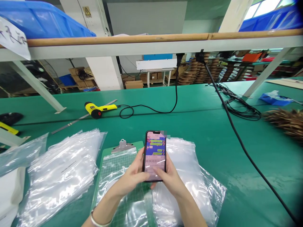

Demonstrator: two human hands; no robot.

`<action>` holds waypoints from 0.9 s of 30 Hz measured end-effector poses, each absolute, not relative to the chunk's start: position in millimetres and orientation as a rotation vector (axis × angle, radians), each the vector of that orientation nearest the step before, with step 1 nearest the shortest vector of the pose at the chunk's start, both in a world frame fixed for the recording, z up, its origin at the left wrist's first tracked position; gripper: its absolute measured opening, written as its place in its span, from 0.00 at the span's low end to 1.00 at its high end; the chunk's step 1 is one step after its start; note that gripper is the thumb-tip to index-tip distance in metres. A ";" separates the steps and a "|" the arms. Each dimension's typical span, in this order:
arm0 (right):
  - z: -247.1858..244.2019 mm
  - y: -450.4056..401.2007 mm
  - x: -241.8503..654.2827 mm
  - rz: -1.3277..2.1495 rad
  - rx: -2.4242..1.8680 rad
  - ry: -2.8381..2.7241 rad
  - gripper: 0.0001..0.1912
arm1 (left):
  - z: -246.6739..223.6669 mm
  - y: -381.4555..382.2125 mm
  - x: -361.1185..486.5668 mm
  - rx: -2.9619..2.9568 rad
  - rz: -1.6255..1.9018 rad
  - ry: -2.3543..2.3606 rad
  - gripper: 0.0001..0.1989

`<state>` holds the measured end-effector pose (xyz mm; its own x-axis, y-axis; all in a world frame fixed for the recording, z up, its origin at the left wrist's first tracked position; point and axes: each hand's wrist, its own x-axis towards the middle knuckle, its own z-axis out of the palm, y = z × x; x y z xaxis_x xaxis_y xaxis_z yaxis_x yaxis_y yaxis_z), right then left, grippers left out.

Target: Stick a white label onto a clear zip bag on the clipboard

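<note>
Gripped by the left hand (pixel 135 171) and right hand (pixel 172 177) at lower middle, the phone (pixel 155 156) could be dropped if held too loosely.

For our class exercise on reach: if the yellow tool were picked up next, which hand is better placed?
Probably the left hand: the yellow tool lies ahead on that side, nearer to it than to the right hand. Both hands hold the phone, though.

Single head view: we look forward and down from near above the left hand (pixel 135 171) and right hand (pixel 174 178), across the bench (pixel 213 142).
</note>
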<state>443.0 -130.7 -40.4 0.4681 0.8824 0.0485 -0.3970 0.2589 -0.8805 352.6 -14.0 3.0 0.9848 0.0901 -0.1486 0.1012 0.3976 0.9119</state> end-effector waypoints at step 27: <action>-51.8 -132.4 446.3 1.048 -0.622 -0.680 0.36 | -11.5 -7.0 353.4 1.177 0.074 0.207 0.41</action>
<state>446.3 -132.4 -51.8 0.3380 0.9189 0.2036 -0.5601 0.3702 -0.7411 353.4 -7.0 -11.5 0.9786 0.1654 -0.1220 0.0500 0.3842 0.9219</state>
